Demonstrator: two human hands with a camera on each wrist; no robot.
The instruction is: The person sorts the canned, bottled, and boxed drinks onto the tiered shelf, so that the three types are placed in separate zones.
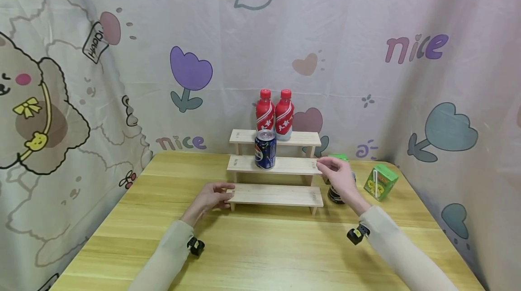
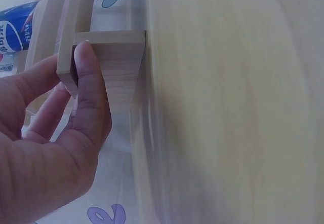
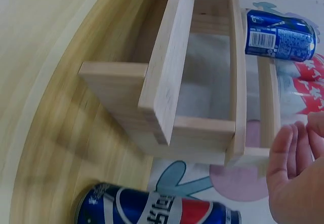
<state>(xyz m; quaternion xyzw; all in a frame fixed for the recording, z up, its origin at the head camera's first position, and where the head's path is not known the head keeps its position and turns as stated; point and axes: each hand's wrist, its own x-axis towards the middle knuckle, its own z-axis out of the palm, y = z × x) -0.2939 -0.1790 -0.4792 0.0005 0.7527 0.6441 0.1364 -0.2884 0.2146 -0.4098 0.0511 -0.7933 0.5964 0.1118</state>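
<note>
A three-step wooden display shelf [image 1: 277, 195] stands on the table. My left hand [image 1: 213, 196] grips the left end of its lowest board; in the left wrist view the fingers [image 2: 88, 92] curl round the board's end. My right hand [image 1: 339, 175] is at the right end of the middle board, fingers bent and nothing seen between them. In the right wrist view its fingertips look a little apart from the boards. A blue cola can [image 1: 265, 150] stands upright on the middle board. Two red-labelled bottles [image 1: 265, 112] [image 1: 284, 114] stand side by side on the top board.
Right of the shelf, partly hidden by my right hand, stands a dark blue cola container [image 3: 152, 206]. A green drink carton [image 1: 381, 182] stands farther right, and another green box [image 1: 338, 157] shows behind the hand. A patterned curtain [image 1: 244, 46] hangs behind the wooden table [image 1: 260, 250].
</note>
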